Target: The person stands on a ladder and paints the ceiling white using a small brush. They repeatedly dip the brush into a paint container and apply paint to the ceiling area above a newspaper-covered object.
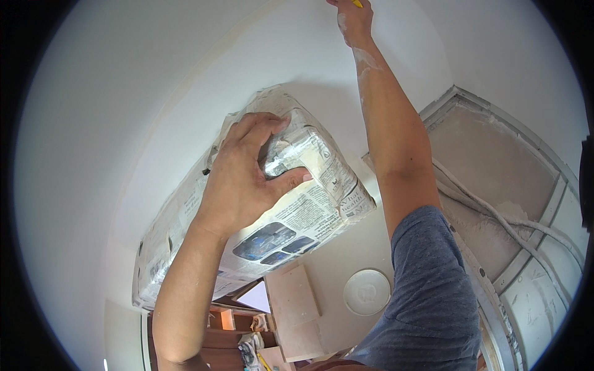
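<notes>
A long boxy unit wrapped in newspaper (278, 226) and shiny clear film juts from the white wall. My left hand (247, 164) rests on its upper corner, thumb and fingers spread wide over the wrapping. High against the white wall, my right hand (354, 21) is closed round a yellow-handled tool (357, 3). Only a bit of yellow shows; the upper picture edge cuts off the rest, so its kind cannot be told. White dust or paste marks my right wrist and forearm.
Right of my arm, a metal-framed recess (489, 142) holds a dusty panel crossed by pale cables (489, 210). Far below are a round white lid or bucket (367, 291), a pale board (294, 295) and reddish-brown shelving (226, 346) with assorted items.
</notes>
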The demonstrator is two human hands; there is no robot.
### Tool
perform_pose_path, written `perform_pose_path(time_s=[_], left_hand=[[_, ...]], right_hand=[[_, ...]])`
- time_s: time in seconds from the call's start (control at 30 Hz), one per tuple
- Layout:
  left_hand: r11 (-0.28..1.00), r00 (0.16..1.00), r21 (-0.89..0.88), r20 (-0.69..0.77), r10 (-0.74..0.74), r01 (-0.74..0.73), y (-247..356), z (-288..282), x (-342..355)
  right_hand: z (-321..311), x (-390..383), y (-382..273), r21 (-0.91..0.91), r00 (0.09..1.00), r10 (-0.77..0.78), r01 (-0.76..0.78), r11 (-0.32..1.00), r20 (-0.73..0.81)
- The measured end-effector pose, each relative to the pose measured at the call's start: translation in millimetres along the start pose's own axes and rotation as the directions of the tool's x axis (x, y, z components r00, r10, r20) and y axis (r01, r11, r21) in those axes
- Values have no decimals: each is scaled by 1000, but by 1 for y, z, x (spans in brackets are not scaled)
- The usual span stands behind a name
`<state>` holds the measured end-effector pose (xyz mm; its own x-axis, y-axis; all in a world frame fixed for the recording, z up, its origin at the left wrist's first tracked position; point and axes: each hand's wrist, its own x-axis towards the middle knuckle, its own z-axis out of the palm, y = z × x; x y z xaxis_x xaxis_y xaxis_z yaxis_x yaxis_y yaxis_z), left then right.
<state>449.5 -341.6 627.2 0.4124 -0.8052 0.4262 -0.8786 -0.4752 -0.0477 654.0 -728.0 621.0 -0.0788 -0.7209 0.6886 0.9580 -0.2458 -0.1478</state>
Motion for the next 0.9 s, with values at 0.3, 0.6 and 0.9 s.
perform_pose_path(time_s=[0.3, 0.6, 0.9], left_hand=[[1000, 1000, 8, 11, -25, 25, 1, 0, 0], [1000, 1000, 7, 14, -14, 14, -1, 0, 0], [999, 1000, 36, 22, -23, 22, -1, 0, 1]], right_hand=[[3, -4, -5, -82, 1000, 1, 0, 997, 4], [4, -6, -10, -50, 999, -5, 7, 999, 48], [8, -10, -20, -57, 998, 57, -56, 997, 30]])
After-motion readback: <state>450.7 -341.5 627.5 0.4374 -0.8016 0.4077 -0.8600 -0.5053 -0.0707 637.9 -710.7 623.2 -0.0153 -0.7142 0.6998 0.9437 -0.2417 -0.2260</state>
